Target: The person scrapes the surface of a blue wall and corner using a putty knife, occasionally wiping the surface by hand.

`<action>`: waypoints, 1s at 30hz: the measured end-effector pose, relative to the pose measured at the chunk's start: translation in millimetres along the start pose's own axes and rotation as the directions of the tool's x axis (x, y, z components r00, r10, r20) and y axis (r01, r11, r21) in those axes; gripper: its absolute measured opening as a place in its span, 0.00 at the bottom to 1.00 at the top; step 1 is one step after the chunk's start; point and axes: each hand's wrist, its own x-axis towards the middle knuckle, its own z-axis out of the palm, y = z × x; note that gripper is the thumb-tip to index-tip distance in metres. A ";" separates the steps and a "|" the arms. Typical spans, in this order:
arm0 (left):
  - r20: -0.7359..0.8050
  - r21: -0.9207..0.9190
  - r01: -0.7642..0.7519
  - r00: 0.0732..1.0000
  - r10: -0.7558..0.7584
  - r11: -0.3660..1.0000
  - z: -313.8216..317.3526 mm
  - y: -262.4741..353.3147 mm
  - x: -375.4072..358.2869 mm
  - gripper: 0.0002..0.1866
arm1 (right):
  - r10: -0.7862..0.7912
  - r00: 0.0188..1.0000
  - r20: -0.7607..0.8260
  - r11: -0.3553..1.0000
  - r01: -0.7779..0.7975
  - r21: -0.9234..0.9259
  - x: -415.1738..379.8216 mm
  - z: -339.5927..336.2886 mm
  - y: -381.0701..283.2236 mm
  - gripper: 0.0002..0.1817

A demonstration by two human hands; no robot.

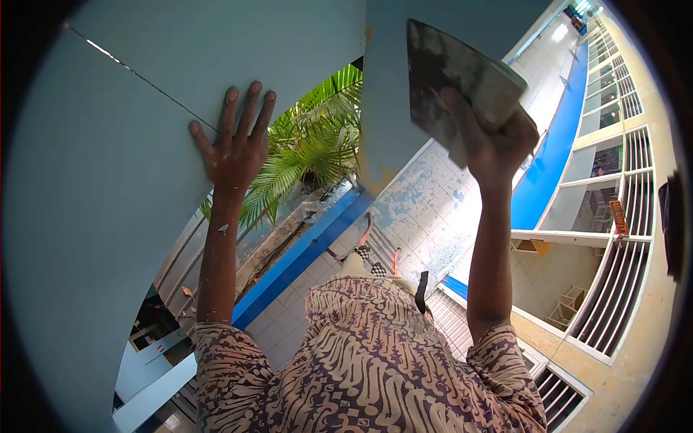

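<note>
My left hand [238,148] lies flat on a pale grey-blue painted surface [108,180], fingers spread. A thin dark crack [144,79] runs across that surface to my thumb and fingers. Raised at the upper right, my right hand [502,148] grips a flat putty scraper [440,79], a thin greyish plate smeared with dried material. A second, smaller plate [498,94] overlaps it in the same grip. Behind the scraper is another grey-blue painted face [390,94], its lower corner worn to yellowish patches. Pale specks dot my left forearm.
Green palm leaves [310,144] show between the two painted faces. Below runs a blue ledge [303,249]. My checkered shoes [363,252] are far below, above a tiled floor [426,187] with peeling paint. Along the right stands a yellow building with barred windows [613,289].
</note>
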 end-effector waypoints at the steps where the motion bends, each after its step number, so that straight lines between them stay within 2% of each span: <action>1: 0.008 0.001 0.000 1.000 0.000 1.000 -0.5 0.3 -0.3 0.45 | 0.003 1.000 0.006 1.000 -0.003 0.003 8.0 8.9 8.0 0.13; 4: 0.011 -0.020 0.001 1.000 -0.001 1.000 -0.5 0.2 -1.7 0.44 | -0.236 0.972 0.015 0.968 0.237 -0.086 27.6 32.9 30.7 0.14; 8: -0.013 -0.035 0.009 1.000 -0.009 0.999 1.6 2.9 -3.0 0.43 | -0.243 0.970 0.017 0.953 0.242 -0.183 39.5 44.6 51.9 0.13; 11: -0.032 -0.032 0.009 0.999 -0.010 0.999 4.0 2.7 -1.7 0.42 | -0.332 0.943 -0.017 0.920 0.320 -0.228 45.8 48.7 65.0 0.13; 13: -0.034 -0.051 0.003 0.999 -0.005 0.999 4.6 2.8 -2.8 0.41 | -0.456 0.890 -0.017 0.856 0.433 -0.282 45.9 51.1 72.1 0.13; 17: -0.017 -0.027 -0.008 1.000 0.008 1.000 0.0 1.6 -3.0 0.40 | -0.484 0.875 0.033 0.824 0.468 -0.319 44.5 50.3 77.8 0.15; 19: -0.023 -0.027 -0.002 1.000 0.001 1.000 2.8 0.7 -0.9 0.40 | -0.562 0.826 0.044 0.776 0.544 -0.319 46.9 51.7 81.8 0.18; 23: -0.009 -0.009 -0.015 1.000 0.015 1.000 3.9 -1.2 -3.7 0.40 | -0.561 0.819 0.122 0.745 0.564 -0.356 44.8 47.4 85.8 0.21; 28: -0.024 -0.011 -0.012 1.000 0.011 1.000 6.6 -2.3 -4.4 0.41 | -0.647 0.758 0.080 0.679 0.621 -0.393 47.4 49.9 101.7 0.22; 29: -0.023 -0.006 -0.011 1.000 0.011 1.000 6.9 -2.7 -4.9 0.41 | -0.642 0.762 0.081 0.684 0.618 -0.388 44.3 48.6 101.5 0.22; 30: -0.022 -0.001 -0.013 1.000 0.013 1.000 7.2 -3.0 -5.8 0.42 | -0.521 0.843 0.134 0.773 0.533 -0.344 40.1 45.2 96.2 0.20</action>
